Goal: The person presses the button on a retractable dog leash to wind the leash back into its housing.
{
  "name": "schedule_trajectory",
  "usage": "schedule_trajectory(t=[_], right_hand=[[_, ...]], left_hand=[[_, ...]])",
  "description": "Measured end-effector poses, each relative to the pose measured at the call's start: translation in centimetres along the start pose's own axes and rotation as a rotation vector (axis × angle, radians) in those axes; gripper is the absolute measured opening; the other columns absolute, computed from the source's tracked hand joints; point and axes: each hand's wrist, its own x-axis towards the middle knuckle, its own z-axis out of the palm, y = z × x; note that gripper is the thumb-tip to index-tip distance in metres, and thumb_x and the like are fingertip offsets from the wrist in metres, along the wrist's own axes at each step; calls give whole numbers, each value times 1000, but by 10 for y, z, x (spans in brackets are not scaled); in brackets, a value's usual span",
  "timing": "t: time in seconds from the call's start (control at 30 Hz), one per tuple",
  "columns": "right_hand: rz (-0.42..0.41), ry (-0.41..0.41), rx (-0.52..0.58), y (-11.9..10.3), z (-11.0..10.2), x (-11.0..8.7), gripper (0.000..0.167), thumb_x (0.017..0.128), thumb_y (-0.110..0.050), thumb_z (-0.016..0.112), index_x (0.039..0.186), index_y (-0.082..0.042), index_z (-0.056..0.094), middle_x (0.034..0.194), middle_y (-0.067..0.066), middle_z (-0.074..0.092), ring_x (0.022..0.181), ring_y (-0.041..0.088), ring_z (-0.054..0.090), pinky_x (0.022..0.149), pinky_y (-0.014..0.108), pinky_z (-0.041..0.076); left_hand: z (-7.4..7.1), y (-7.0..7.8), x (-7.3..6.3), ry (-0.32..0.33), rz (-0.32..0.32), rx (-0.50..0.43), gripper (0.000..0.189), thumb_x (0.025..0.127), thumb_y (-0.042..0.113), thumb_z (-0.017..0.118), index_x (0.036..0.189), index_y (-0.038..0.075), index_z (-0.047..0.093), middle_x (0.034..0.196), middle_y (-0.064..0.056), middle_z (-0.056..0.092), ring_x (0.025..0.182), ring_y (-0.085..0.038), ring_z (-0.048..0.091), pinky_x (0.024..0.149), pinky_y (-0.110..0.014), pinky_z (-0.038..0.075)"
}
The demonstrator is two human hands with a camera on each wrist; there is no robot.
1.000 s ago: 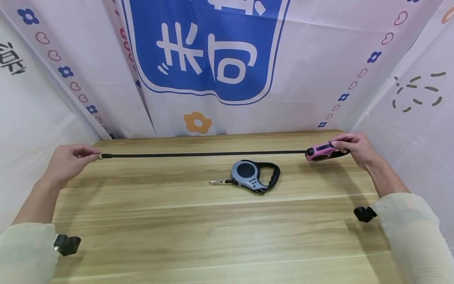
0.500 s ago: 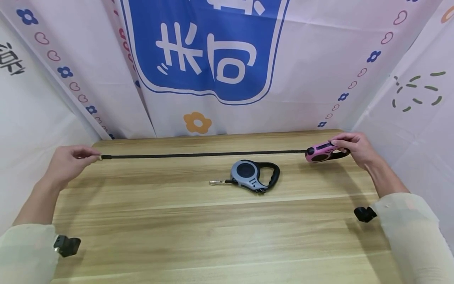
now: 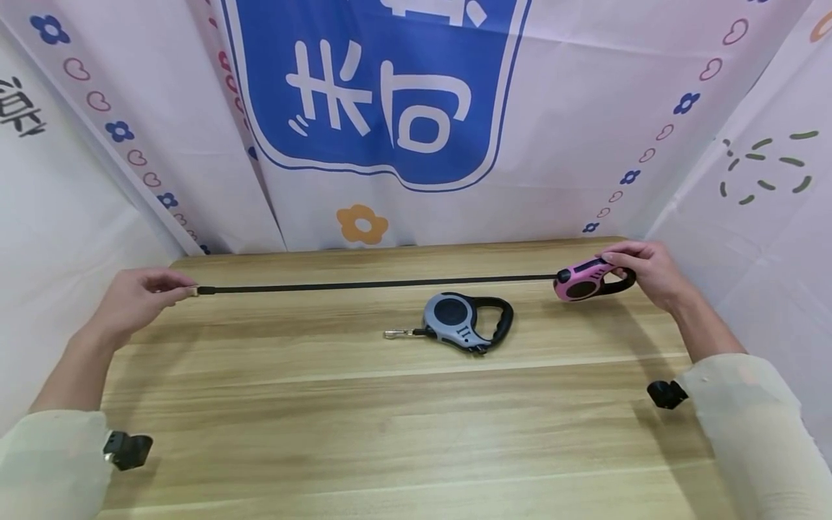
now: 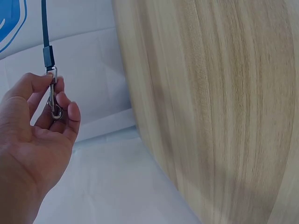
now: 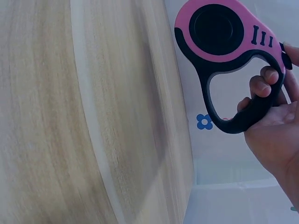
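Note:
My right hand (image 3: 646, 271) grips the black handle of a pink retractable dog leash (image 3: 581, 282), its fingers curled through the loop in the right wrist view. From the pink case a black strap (image 3: 383, 284) runs straight and taut across to the left. My left hand (image 3: 139, 300) pinches the metal snap hook (image 4: 54, 95) at the strap's end between thumb and fingers. Both hands are held above the far part of the table. Between them, nearer the front, a grey-blue retractable leash (image 3: 450, 312) lies on the wood with its small metal clip (image 3: 398, 334) pointing left.
The wooden table (image 3: 390, 433) reaches back to a white printed cloth (image 3: 559, 144) with a blue sign. White cloth walls stand on both sides. A black wrist camera (image 3: 130, 451) sits at the left sleeve, another black wrist camera (image 3: 666, 394) at the right one.
My left hand has shifted slightly right with the hook, and my right hand slightly left with the pink leash. The stretched strap is a little shorter. The grey-blue leash has not moved.

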Motion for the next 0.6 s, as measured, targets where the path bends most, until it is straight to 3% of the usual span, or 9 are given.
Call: schedule_trajectory(t=[0.33,0.6], right_hand=[[7,1,-14,2,3,2,30,101,8,58,95,-10,82,85,-3,72,67,8,56,60,20,47],[7,16,-41,3,3,3,28,100,7,61,94,-10,82,86,-3,71,67,9,56,60,20,47]], left_hand=[[5,2,3,-21,-14,54,17,99,9,70,106,-6,73,88,25,66,79,1,59,66,-15,50],[8,5,4,-29,-5,40,14,98,6,70,105,-6,74,87,24,66,78,3,58,66,-14,49]])
